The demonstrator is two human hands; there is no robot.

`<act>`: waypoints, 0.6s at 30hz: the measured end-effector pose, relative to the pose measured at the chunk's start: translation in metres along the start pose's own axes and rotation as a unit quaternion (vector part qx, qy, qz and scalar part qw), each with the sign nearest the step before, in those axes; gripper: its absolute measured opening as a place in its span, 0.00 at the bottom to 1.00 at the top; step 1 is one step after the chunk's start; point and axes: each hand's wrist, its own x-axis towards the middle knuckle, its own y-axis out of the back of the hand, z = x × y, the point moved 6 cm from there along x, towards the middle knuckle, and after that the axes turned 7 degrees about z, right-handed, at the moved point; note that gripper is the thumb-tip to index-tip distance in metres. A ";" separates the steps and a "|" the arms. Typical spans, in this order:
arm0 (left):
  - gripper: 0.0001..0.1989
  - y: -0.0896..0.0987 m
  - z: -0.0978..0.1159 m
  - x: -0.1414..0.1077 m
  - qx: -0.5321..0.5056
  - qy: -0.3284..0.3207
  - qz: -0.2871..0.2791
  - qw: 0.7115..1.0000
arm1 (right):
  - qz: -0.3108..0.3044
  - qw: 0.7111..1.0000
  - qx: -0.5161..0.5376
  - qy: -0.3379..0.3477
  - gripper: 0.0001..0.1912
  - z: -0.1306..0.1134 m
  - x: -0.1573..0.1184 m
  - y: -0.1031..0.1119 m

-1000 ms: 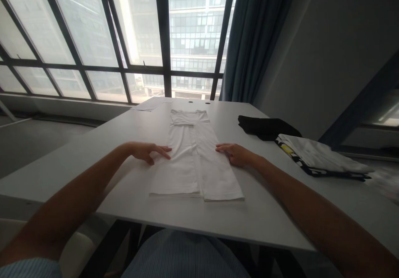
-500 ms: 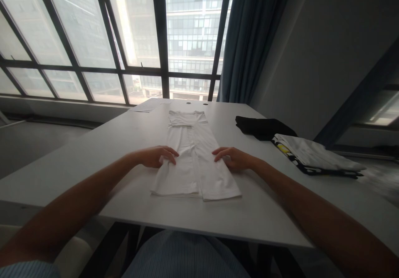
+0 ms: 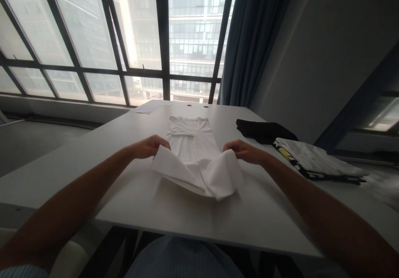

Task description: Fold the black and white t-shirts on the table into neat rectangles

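Two hands on one white garment (image 3: pixel 195 147): left fingers (image 3: pixel 162 141) and right fingers (image 3: pixel 232 144) each pinch a side edge. Near end raised between the fingers; far end flat on bench (image 3: pixel 187 213) beyond them.

White garment (image 3: pixel 195 148) in both hands (image 3: pixel 152 146) (image 3: pixel 242 150)

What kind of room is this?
Probably an office-type room: a plain white table, large black-framed windows facing a multistorey building, and a dark blue curtain.
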 end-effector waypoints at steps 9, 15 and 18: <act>0.33 0.038 -0.078 0.004 -0.050 0.291 0.237 0.926 | 0.276 0.925 0.041 -0.259 0.17 0.067 0.021 0.005; 0.33 0.042 -0.087 0.008 0.064 0.258 0.247 0.932 | 0.282 0.923 -0.035 -0.261 0.27 0.058 0.012 0.004; 0.37 0.045 -0.090 0.016 0.144 0.226 0.308 0.913 | 0.299 0.916 -0.097 -0.250 0.26 0.058 0.018 0.007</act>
